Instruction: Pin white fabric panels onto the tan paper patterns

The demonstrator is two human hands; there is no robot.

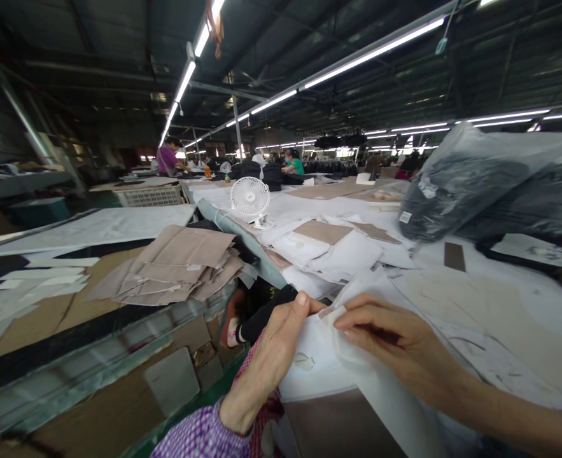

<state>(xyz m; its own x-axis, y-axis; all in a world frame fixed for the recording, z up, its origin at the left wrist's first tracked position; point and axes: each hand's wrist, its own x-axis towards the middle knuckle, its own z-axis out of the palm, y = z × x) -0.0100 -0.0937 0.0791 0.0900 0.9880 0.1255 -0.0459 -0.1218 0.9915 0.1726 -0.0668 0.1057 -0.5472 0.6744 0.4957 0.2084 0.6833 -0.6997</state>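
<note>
A white fabric piece (pixel 316 375) with a brown panel (pixel 340 423) at its lower end lies across my lap at the table edge. My left hand (pixel 283 331) grips its upper left edge, thumb on top and fingers partly hidden beneath. My right hand (pixel 388 334) pinches a fold of the white cloth, close to a small brownish strip at the edge. A small pale mark or tag shows on the white part below my left hand. Just beyond my hands lie more white and brown fabric pieces (pixel 321 232) in a loose stack.
A small white fan (pixel 251 196) stands on the table's left edge. Brown fabric pieces (pixel 185 251) are piled on a lower cardboard-covered surface at left, beside white strips (pixel 42 280). Plastic-wrapped dark bundles (pixel 466 191) sit at right. Other people work in the background.
</note>
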